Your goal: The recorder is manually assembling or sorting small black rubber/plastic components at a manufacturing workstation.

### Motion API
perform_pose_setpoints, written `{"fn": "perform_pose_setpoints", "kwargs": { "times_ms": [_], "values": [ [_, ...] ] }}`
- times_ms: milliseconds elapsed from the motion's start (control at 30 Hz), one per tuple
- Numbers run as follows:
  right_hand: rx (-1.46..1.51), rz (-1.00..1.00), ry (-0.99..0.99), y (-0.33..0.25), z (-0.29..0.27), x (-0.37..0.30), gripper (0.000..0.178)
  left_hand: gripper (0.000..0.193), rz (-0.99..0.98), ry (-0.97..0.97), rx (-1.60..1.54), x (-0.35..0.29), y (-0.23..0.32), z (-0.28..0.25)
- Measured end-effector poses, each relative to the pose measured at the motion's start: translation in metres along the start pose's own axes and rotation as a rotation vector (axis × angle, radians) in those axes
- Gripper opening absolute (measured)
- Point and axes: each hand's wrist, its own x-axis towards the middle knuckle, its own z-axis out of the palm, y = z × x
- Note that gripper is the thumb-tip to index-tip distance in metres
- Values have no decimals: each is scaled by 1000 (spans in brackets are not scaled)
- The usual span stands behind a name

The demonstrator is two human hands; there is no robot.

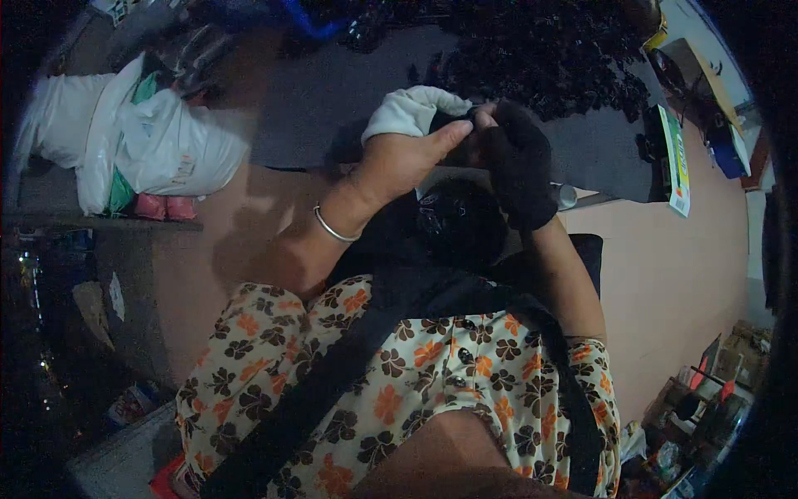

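Note:
My left hand [403,162] wears a white cloth covering over its fingers and a silver bangle at the wrist. A black fingerless glove covers my right hand [522,162], leaving its fingertips bare. Both hands meet above the near edge of the dark grey work surface [324,91], thumbs and fingertips pinched close together. Something small and dark seems to be between them, too small and shadowed to name. Just beyond lies a large heap of small black pieces [549,58]. Below the hands sits a dark, shiny black bundle or container [457,220], its contents unclear.
White plastic bags [170,145] with green and pink packages stand at the left. A yellow-green box [675,162] is at the right edge of the surface, near a small silver cylinder [565,197]. Assorted items [706,407] crowd the lower right floor.

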Motion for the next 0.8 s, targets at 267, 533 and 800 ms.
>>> {"fn": "perform_pose_setpoints", "kwargs": {
  "times_ms": [267,533,800],
  "values": [
    [-460,-654,2,13,-9,-8,16,18,-143,-57,-196,-5,7,-10],
    [-882,-783,-81,-1,-18,-14,18,17,-202,-167,-385,-8,-6,-15],
    [-812,-857,20,9,-18,-10,20,20,-279,-185,-461,-11,3,-17]
  ]
}}
